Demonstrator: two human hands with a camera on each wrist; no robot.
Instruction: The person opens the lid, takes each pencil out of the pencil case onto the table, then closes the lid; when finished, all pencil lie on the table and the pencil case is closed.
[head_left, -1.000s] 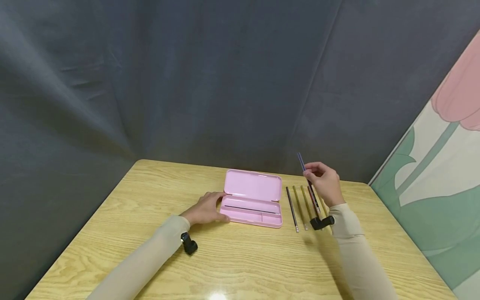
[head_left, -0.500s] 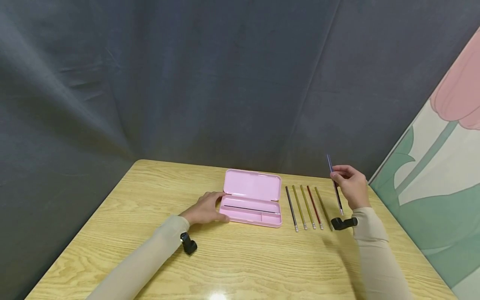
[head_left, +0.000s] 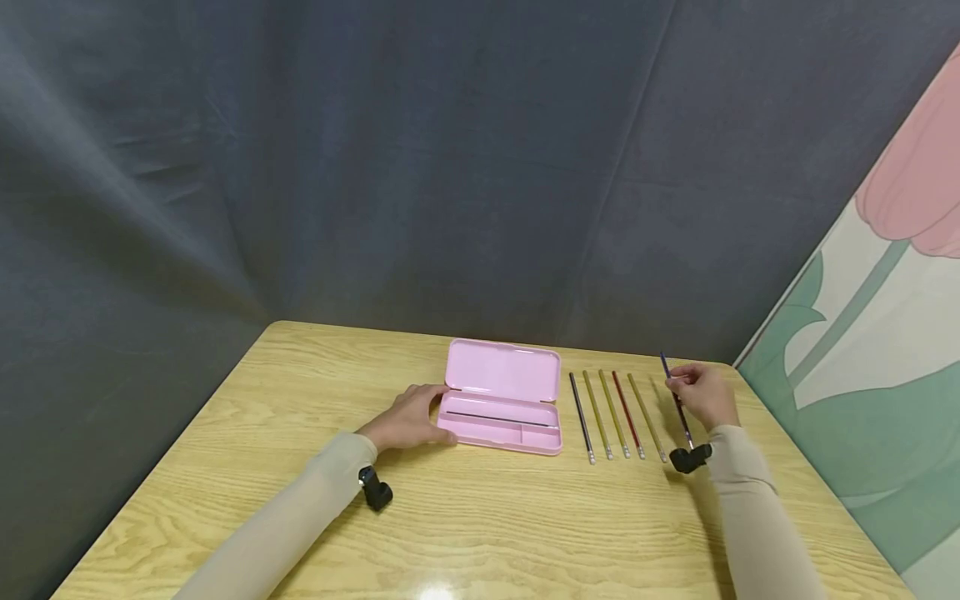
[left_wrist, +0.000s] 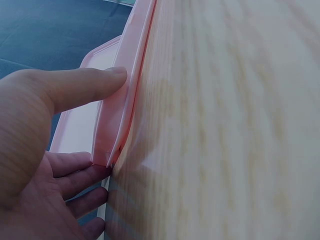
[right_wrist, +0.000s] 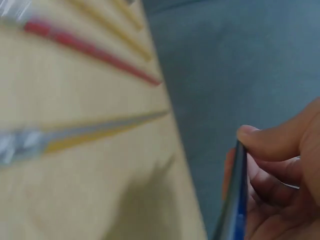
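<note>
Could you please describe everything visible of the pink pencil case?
The pink pencil case looks like glossy plastic, rectangular with rounded corners. It lies flat on the wooden table, its lid open at the far side. The base has a far compartment and a near strip split by a divider; a thin dark stick lies lengthwise inside, possibly a pencil. The left hand touches its left end, thumb on the near wall.

No lettering, brand, number or sign can be read in any of the three views (the pencils are too small from the head and blurred at the right wrist)
</note>
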